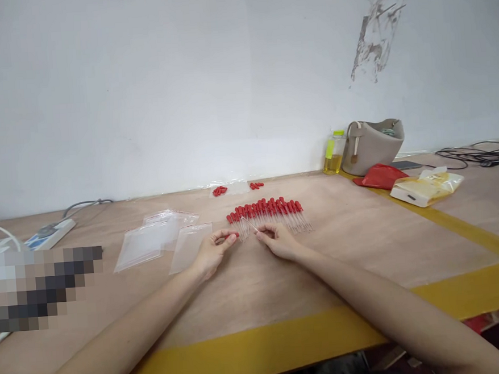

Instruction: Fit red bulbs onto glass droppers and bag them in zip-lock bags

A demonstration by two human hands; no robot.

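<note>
The left hand (213, 252) had thumb and forefinger pinched on a small red cap (236, 234). The right hand (279, 242) had its fingertips closed on one end of a thin, clear tube (250, 225), which slanted away from them, up and to the left. Cap and tube were near each other but apart, in the space between the hands. Just beyond both sets of fingertips lay a row of droppers (272, 207), red ends away from the fingers and clear stems toward them. Farther past the fingers, near the wall (183, 100), were loose caps (219, 191). To the left of the left fingers, clear bags (140, 249) lay flat. Well to the right of the right fingers stood a bottle (332, 164) and a handbag (370, 147), with a red pouch (380, 176) and a packet (416, 192) in front.
</note>
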